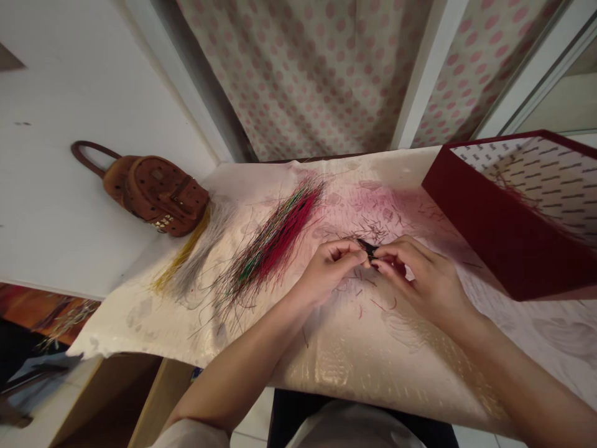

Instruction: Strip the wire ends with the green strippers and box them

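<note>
Over the middle of the covered table (336, 354), my two hands meet at a small black piece (367, 247) whose exact kind I cannot make out. My left hand (332, 269) pinches it from the left with thumb and forefinger. From the other side, the fingertips of my right hand (417, 274) close on it too. Short dark and reddish clippings (379, 228) lie scattered just beyond and below the fingers. Left of my hands is a long bundle of thin red, green and dark strands (280, 239). Further left lie silver-grey strands (208, 252) and gold strands (184, 258).
A dark red box (489, 230) with a patterned white inside stands open at the right. At the left, a brown mini backpack (158, 193) leans by the white wall. A dotted curtain (317, 74) hangs behind the table. Below the front edge is a wooden shelf (112, 398).
</note>
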The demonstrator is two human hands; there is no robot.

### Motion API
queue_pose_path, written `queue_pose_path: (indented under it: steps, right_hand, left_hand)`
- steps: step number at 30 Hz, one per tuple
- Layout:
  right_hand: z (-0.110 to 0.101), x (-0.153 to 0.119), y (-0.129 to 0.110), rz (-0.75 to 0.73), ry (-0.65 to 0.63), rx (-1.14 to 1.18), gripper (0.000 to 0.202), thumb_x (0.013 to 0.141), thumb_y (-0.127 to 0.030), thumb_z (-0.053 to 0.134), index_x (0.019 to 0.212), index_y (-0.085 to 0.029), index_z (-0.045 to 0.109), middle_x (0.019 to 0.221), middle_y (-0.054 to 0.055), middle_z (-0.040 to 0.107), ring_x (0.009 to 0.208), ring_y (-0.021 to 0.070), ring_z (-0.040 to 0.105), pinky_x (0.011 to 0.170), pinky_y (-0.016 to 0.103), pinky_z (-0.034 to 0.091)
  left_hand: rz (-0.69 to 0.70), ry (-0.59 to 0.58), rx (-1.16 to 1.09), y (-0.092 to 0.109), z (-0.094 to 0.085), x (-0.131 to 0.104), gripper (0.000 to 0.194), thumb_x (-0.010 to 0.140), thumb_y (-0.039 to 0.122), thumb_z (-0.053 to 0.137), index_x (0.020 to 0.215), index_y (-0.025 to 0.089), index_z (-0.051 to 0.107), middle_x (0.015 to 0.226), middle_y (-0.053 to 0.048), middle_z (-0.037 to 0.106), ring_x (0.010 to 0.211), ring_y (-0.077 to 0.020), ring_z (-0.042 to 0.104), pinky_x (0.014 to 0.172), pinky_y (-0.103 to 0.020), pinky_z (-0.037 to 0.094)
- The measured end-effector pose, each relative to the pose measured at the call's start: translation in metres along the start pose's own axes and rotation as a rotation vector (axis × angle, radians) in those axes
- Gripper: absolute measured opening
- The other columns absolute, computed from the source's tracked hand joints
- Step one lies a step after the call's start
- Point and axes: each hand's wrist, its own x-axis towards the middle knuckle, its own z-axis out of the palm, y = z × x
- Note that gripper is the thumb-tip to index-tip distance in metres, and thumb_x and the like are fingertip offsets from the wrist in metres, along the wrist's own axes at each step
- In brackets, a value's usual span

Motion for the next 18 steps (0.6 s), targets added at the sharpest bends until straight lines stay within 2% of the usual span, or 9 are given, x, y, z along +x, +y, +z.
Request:
queue_pose_path:
  steps: [4,7,10,14,16,18]
  right_hand:
    - [0.0000,0.0006,-0.0049,0.036,-0.002,0.067,0.005,0.100,-0.021,0.057,0.102,-0.023,0.061,0.091,0.002,0.065,0.074,0.0165,0.060,0.066,0.031,0.045]
    - [0.0011,0.0011,-0.0076,0.198,0.013,0.205,0.006,0.098,-0.024,0.058,0.095,-0.024,0.063,0.086,0.002,0.065,0.075,0.0179,0.059,0.068,0.033,0.044]
    - [0.0038,0.0021,-0.0052,0.495,-0.038,0.521,0.015,0.095,-0.032,0.061,0.083,-0.023,0.061,0.073,-0.001,0.057,0.064,0.0157,0.050,0.059,0.031,0.038]
    - [0.0063,0.0045,0.0009,0.821,-0.230,1.158,0.032,0.091,-0.039,0.066,0.069,-0.021,0.051,0.063,-0.005,0.037,0.052,0.0095,0.023,0.049,0.027,0.022]
    - [0.0061,0.0048,0.0015,0.879,-0.290,1.307,0.032,0.090,-0.038,0.067,0.069,-0.020,0.051,0.065,-0.005,0.037,0.052,0.0083,0.016,0.048,0.027,0.020]
    - [0.0050,0.0042,0.0002,0.842,-0.250,1.260,0.028,0.091,-0.038,0.065,0.073,-0.020,0.054,0.068,-0.004,0.041,0.052,0.0083,0.019,0.048,0.027,0.021]
  left_hand:
    - [0.071,0.016,0.075,0.0014,0.0010,-0.0004,0.025,0.088,0.036,0.068,0.073,0.016,0.065,0.061,0.004,0.048,0.053,-0.0074,0.034,0.053,-0.024,0.026]
    - [0.164,0.000,0.228,0.0020,0.0008,-0.0005,0.023,0.089,0.033,0.065,0.073,0.015,0.065,0.068,0.001,0.056,0.062,-0.0096,0.044,0.060,-0.025,0.032]
    - [0.218,-0.012,0.375,0.0000,0.0010,-0.0013,0.022,0.090,0.030,0.063,0.074,0.015,0.064,0.070,0.001,0.056,0.064,-0.0102,0.045,0.061,-0.026,0.032]
    - [0.243,-0.039,0.440,-0.0024,0.0031,-0.0032,0.023,0.092,0.031,0.060,0.077,0.015,0.064,0.071,0.000,0.057,0.064,-0.0104,0.044,0.060,-0.026,0.031]
    - [0.240,-0.045,0.408,-0.0018,0.0035,-0.0030,0.023,0.092,0.031,0.061,0.076,0.015,0.063,0.072,-0.001,0.058,0.066,-0.0112,0.047,0.062,-0.026,0.034]
    - [0.225,-0.036,0.356,-0.0004,0.0027,-0.0020,0.022,0.091,0.031,0.062,0.076,0.015,0.064,0.071,0.000,0.057,0.065,-0.0109,0.046,0.062,-0.026,0.034]
